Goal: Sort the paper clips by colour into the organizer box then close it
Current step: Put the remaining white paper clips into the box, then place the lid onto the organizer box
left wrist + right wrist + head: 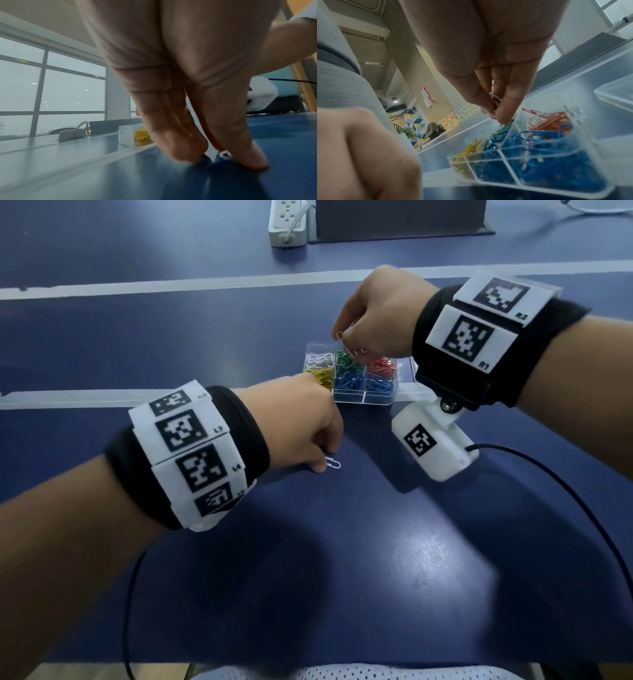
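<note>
My left hand (301, 419) is down on the blue table (342, 542), just in front of the clear organizer box (363, 398). Its fingers (180, 142) point straight down with their tips on the tabletop, and a single white paper clip (333, 463) lies flat there, right at my fingertips. From the left wrist view a bit of that clip shows between thumb and fingers, but I cannot tell whether I have actually pinched it or am only touching it.

My right hand (376, 313) hangs over the box, above the green clips (346, 359) in the middle of the far row. Its fingers (506, 105) are drawn together and pinch a few pale clips (352, 350), whose loops stick out under my knuckles.

The box stands open, its lid (407, 371) lying flat on the right side. Inside, white clips (320, 358) sit in the far left compartment, yellow clips (320, 374) in front of them, red clips (383, 366) at the far right, and blue clips (363, 383) fill the near middle and right compartments.

A white power strip (287, 220) lies at the far edge of the table.
</note>
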A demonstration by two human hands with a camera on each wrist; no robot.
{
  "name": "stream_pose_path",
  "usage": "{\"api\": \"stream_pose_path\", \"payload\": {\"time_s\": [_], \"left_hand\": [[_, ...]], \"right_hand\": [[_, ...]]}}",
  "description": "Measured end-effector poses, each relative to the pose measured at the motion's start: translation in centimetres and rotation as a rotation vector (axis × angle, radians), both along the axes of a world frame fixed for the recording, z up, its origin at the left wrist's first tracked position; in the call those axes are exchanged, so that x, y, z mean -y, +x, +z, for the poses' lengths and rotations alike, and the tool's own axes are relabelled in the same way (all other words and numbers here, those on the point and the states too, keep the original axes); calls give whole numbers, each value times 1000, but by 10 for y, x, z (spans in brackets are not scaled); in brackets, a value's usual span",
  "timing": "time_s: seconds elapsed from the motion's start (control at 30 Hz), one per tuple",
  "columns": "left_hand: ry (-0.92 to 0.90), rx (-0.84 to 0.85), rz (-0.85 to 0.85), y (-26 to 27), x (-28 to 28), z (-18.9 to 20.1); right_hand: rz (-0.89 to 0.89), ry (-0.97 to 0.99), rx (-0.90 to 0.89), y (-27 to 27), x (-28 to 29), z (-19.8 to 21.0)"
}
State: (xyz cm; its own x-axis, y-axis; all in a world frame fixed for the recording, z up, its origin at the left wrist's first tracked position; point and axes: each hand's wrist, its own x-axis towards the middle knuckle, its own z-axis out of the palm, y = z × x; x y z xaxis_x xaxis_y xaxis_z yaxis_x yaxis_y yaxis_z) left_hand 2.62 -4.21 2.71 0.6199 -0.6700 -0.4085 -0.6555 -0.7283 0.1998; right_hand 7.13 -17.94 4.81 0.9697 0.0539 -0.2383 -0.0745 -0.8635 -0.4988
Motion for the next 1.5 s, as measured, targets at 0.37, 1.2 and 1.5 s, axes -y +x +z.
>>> {"api": "stream_pose_path", "payload": {"time_s": [0.37,1.2,1.5], "left_hand": [[-175,206,278,12,-7,12],[-277,227,534,58,1,3],[-261,221,503,63,0,1]], "right_hand": [[63,-42,37,8,-16,-1],[52,-26,80,16,-5,1],[-82,-270,178,2,95,-6]]}}
